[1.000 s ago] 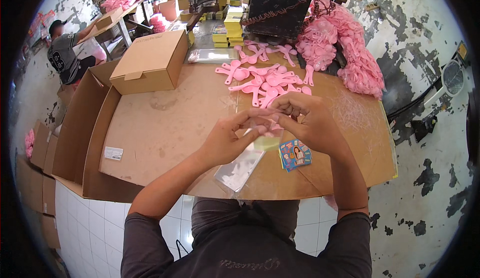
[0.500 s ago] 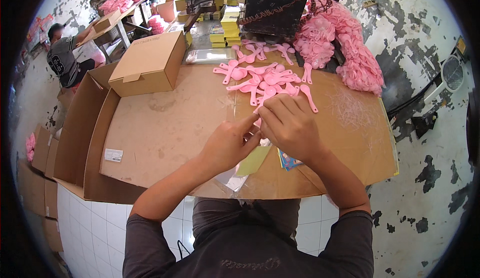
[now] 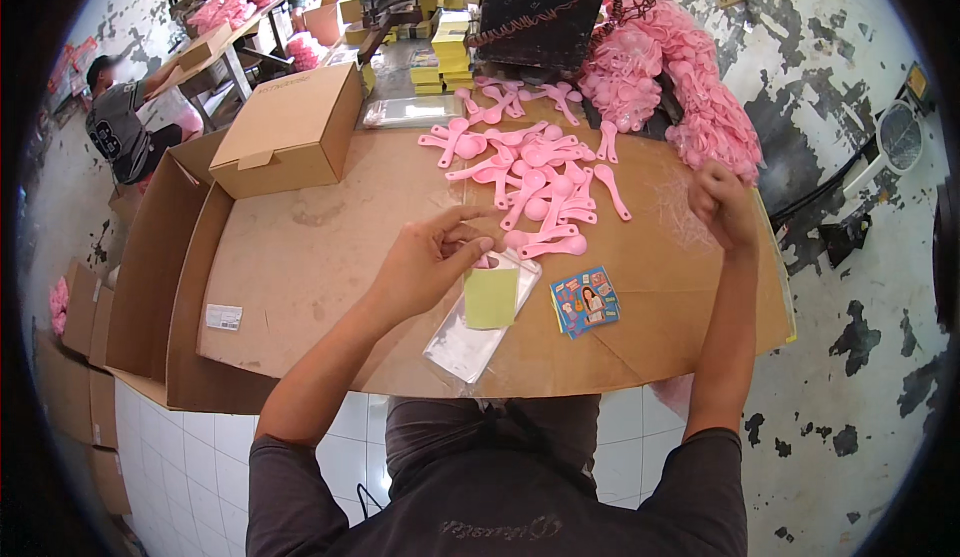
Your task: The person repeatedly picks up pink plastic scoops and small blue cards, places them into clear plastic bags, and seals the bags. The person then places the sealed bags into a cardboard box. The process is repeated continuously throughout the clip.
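Observation:
My left hand (image 3: 425, 262) is closed, its thumb and fingers pinching the top of a small clear plastic bag. A yellow-green paper square (image 3: 490, 300) shows in that bag, with a bit of pink under the thumb. Below it on the cardboard top lie larger clear plastic sleeves (image 3: 462, 349). My right hand (image 3: 722, 205) is curled into a fist over thin clear plastic strips (image 3: 688, 215) at the right; anything in it is hidden. Many pink spoons (image 3: 535, 182) lie loose beyond my left hand. Blue printed cards (image 3: 586, 302) lie between my forearms.
A closed brown box (image 3: 290, 132) stands at the left, beside an open carton (image 3: 165, 287). Pink bagged spoons (image 3: 715, 97) are heaped at the far right near a black box (image 3: 540, 22). Yellow stacks (image 3: 450, 47) stand behind. Another person (image 3: 125, 122) sits far left.
My hands have parted. The right has swung far right to the plastic strips; the left has drawn slightly left with the bag. The blue cards and plastic sleeves are now uncovered.

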`<act>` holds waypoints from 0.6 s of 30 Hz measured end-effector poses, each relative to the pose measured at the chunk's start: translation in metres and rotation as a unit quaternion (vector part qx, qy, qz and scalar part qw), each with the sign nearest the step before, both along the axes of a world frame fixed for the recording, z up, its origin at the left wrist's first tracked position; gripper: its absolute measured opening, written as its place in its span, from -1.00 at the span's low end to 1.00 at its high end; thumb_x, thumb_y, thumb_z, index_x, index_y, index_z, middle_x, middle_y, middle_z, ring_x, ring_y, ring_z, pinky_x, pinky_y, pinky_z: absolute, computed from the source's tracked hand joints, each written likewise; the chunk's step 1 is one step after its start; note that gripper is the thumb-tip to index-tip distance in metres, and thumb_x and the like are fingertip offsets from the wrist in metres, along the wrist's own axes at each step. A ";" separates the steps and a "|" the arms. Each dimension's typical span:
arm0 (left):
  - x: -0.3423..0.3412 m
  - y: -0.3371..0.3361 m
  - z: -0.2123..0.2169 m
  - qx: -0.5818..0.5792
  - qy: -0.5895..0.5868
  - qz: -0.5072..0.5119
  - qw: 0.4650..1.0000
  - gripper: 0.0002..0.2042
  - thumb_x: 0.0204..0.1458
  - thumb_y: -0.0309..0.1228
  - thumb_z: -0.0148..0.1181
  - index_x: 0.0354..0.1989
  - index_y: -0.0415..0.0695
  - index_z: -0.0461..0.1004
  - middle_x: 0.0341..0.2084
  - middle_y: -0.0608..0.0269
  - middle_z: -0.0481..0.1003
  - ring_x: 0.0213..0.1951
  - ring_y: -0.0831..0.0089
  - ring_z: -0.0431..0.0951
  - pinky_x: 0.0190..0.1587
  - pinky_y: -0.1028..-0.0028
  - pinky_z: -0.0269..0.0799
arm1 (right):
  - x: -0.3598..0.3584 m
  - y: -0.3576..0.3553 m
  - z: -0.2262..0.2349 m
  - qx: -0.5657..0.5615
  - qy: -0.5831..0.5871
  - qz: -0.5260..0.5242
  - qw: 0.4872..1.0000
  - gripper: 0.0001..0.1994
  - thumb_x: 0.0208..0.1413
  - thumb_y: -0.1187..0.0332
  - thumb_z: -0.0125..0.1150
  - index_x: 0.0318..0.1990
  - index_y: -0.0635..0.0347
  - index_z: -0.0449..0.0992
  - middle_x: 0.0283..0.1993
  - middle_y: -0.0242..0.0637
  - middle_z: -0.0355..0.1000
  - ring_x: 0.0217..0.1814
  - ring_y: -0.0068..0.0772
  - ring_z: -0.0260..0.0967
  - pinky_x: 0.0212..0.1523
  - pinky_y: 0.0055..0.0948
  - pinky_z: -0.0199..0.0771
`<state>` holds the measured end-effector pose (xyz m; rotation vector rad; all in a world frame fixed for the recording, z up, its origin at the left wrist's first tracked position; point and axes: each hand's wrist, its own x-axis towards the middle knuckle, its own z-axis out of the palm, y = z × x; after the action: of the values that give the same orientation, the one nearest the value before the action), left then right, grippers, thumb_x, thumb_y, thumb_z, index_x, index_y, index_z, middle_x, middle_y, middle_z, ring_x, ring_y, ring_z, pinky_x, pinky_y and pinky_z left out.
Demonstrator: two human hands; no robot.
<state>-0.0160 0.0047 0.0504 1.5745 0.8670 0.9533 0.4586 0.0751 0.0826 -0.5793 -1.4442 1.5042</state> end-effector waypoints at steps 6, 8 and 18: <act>0.005 0.007 -0.011 -0.003 -0.022 0.006 1.000 -0.57 0.33 -0.50 0.22 0.34 -0.31 0.38 -0.11 0.02 0.69 -0.08 0.50 0.68 0.00 0.50 0.58 | 0.046 -0.001 -0.045 0.252 -0.568 -0.451 0.640 -0.67 0.08 0.66 0.07 0.01 0.31 0.57 -0.05 -0.06 0.55 0.02 0.01 0.48 0.05 -0.18 0.46; 0.007 0.005 -0.013 -0.007 -0.012 0.004 1.000 -0.57 0.33 -0.50 0.22 0.34 -0.31 0.38 -0.11 0.02 0.69 -0.09 0.52 0.67 -0.01 0.50 0.58 | 0.033 -0.002 -0.032 0.271 -0.570 -0.433 0.644 -0.63 0.07 0.68 0.08 0.04 0.29 0.58 -0.03 -0.07 0.56 0.02 -0.02 0.50 0.05 -0.21 0.47; 0.028 0.010 -0.016 0.006 -0.029 0.016 0.999 -0.63 0.31 -0.51 0.24 0.26 -0.32 0.44 -0.12 0.08 0.69 -0.08 0.56 0.66 -0.01 0.53 0.58 | -0.198 -0.053 -0.011 0.164 -0.327 -0.019 0.931 -0.68 0.27 0.39 0.33 0.15 0.22 0.56 -0.03 -0.33 0.59 -0.07 -0.55 0.51 -0.03 -0.42 0.54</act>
<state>0.0124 0.0146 0.0346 1.5397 0.8493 1.0244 0.2608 0.0223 0.0717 -0.9437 -2.1236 1.0343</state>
